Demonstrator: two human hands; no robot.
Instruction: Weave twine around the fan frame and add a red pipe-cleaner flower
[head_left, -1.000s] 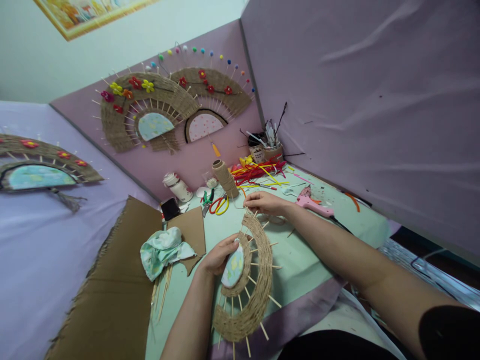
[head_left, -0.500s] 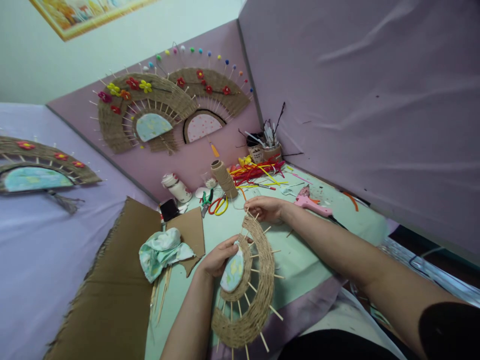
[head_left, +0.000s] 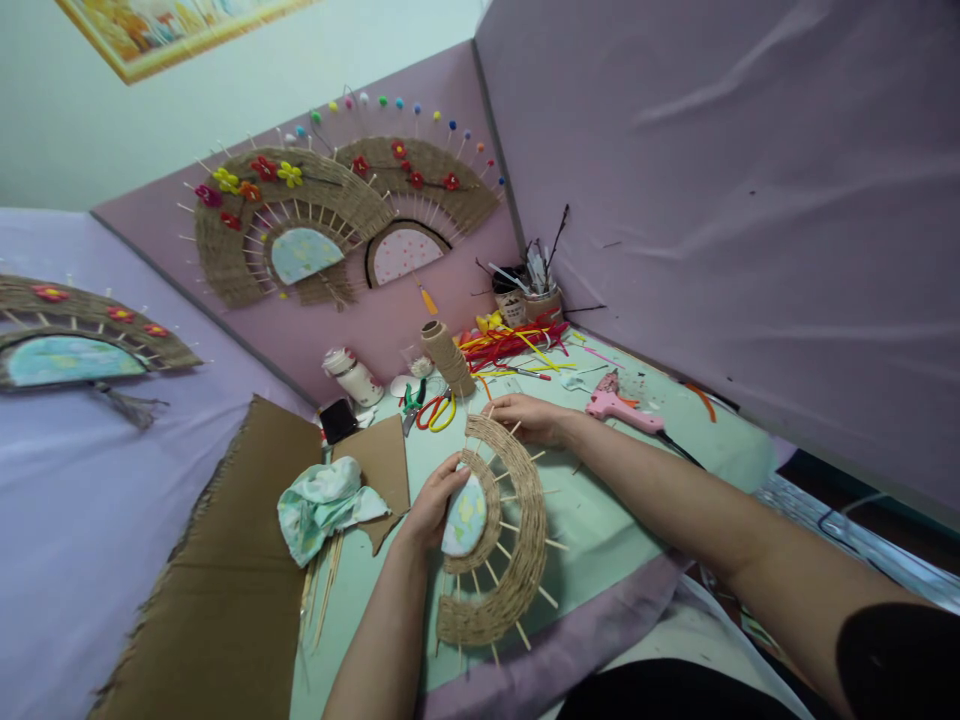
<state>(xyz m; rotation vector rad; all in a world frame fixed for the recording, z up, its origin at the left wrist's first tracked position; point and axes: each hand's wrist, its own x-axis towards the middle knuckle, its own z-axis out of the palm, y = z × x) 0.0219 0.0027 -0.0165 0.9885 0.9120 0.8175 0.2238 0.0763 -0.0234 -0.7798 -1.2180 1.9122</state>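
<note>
At lower center, the left hand (head_left: 435,507) grips a woven fan (head_left: 531,520); the right hand (head_left: 526,418), its hold unclear, appears to be weaving; the next pass likely calls for even tension.

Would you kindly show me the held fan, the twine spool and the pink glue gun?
Held fan (head_left: 531,520), head view: woven band.
Twine spool (head_left: 449,360), head view: wound side.
Pink glue gun (head_left: 624,408), head view: body.

Tan twine-woven half-ring fan with pale wooden stick ribs (head_left: 531,510): wide outer band, sticks poking past its rim, open gap, then narrower inner band around a pale blue-green, yellow-patterned fabric half-disc (head_left: 466,518). Held over the mint-green tabletop (head_left: 727,455), patterned face showing, straight side left, arc bulging right.
</note>
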